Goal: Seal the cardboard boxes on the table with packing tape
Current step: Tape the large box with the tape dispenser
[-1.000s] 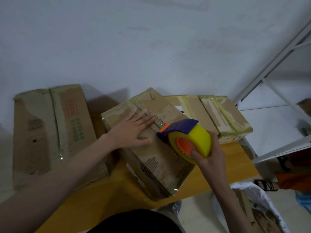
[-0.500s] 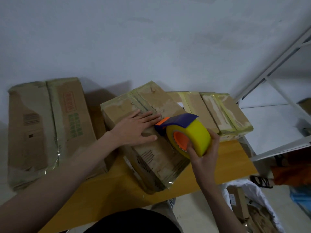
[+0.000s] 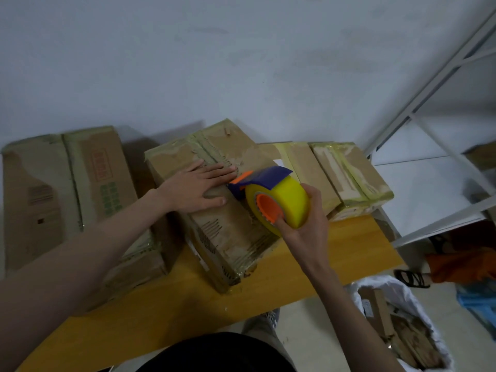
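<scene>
A worn cardboard box (image 3: 228,232) lies skewed in the middle of the wooden table (image 3: 188,304). My left hand (image 3: 198,187) presses flat on its top with straight fingers, beside the taped seam. My right hand (image 3: 303,224) grips a tape dispenser (image 3: 271,200): a yellow roll on an orange core under a blue guard. The dispenser's orange front edge touches the box top just right of my left fingertips.
A large box (image 3: 67,189) lies at the table's left. Two taped boxes (image 3: 349,178) sit at the back right. A white metal rack (image 3: 429,130) stands to the right. On the floor is a white sack (image 3: 397,318) holding cardboard scraps.
My left hand and the dispenser stay on the box top, shifting slightly along the seam. The camera has tilted a little.
</scene>
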Demonstrator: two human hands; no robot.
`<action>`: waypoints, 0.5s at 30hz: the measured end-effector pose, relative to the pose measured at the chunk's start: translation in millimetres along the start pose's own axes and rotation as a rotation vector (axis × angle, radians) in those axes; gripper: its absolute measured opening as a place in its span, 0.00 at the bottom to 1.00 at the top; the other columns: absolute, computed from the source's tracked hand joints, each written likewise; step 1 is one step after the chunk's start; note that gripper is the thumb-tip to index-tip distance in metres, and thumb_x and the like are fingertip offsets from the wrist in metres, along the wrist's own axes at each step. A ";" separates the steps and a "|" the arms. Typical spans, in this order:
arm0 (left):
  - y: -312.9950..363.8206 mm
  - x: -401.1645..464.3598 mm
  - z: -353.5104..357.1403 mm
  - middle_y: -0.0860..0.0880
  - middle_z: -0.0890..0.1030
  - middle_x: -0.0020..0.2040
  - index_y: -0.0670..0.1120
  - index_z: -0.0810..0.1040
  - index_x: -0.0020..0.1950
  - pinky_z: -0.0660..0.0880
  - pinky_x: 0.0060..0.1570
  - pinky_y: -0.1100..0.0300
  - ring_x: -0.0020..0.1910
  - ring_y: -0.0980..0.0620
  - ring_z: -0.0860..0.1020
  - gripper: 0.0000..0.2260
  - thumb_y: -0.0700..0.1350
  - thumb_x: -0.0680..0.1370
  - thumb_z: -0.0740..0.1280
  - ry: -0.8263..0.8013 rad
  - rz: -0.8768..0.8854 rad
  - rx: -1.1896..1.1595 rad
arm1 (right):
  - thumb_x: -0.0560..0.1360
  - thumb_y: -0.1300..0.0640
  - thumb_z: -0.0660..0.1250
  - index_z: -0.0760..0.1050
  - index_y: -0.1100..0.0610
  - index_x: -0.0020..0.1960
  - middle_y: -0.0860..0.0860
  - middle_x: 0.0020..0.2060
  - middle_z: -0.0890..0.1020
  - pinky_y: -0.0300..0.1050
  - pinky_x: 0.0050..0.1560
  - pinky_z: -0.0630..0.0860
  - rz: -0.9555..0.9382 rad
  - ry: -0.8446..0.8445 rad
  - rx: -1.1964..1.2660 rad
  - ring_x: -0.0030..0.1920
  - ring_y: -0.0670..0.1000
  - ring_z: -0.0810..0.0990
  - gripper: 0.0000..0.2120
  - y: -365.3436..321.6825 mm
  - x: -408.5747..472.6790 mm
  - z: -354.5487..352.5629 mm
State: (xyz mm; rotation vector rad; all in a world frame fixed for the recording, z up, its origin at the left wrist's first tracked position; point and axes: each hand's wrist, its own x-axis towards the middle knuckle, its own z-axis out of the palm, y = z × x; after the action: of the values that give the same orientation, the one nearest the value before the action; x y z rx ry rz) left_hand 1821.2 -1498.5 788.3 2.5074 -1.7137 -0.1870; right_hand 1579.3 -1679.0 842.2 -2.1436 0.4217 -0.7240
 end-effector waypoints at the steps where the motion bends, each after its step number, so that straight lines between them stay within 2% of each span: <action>1: 0.2 -0.2 -0.6 0.64 0.42 0.80 0.62 0.41 0.81 0.42 0.79 0.48 0.79 0.62 0.42 0.35 0.74 0.77 0.41 0.001 0.000 -0.003 | 0.72 0.39 0.73 0.62 0.39 0.68 0.31 0.56 0.73 0.32 0.41 0.73 0.010 0.003 0.002 0.52 0.41 0.78 0.29 0.1 -3.0 -6.3; 5: 2.6 -1.8 -1.7 0.64 0.41 0.80 0.62 0.39 0.81 0.39 0.79 0.49 0.79 0.62 0.41 0.34 0.73 0.77 0.40 0.004 -0.003 0.012 | 0.71 0.37 0.74 0.64 0.40 0.67 0.25 0.55 0.72 0.35 0.41 0.76 0.047 0.005 -0.016 0.50 0.38 0.79 0.30 3.5 -22.1 -33.5; 10: 3.9 -2.4 -0.9 0.65 0.38 0.80 0.64 0.36 0.80 0.37 0.78 0.49 0.79 0.63 0.38 0.33 0.73 0.78 0.40 -0.001 -0.003 0.020 | 0.67 0.38 0.69 0.64 0.37 0.64 0.22 0.55 0.71 0.29 0.43 0.74 0.043 0.005 -0.050 0.53 0.33 0.76 0.28 5.7 -40.1 -55.5; 13: 5.5 -3.4 -0.5 0.64 0.37 0.80 0.63 0.35 0.79 0.37 0.78 0.48 0.79 0.62 0.37 0.33 0.73 0.78 0.39 0.002 -0.007 0.036 | 0.69 0.45 0.72 0.59 0.27 0.66 0.26 0.57 0.72 0.32 0.41 0.75 0.063 -0.046 -0.072 0.53 0.41 0.78 0.32 10.0 -41.6 -55.0; 15: 7.9 -4.1 0.9 0.63 0.37 0.80 0.62 0.35 0.80 0.37 0.78 0.47 0.79 0.60 0.38 0.34 0.73 0.78 0.40 0.007 -0.019 0.043 | 0.70 0.49 0.72 0.60 0.28 0.67 0.31 0.59 0.72 0.33 0.43 0.73 0.067 -0.068 -0.080 0.54 0.46 0.79 0.34 14.3 -41.3 -52.6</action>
State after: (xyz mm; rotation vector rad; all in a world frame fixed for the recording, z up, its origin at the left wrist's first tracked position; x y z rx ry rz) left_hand 1812.4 -1497.5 788.7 2.5522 -1.7093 -0.1438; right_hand 1513.5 -1697.7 842.8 -2.2109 0.4908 -0.6042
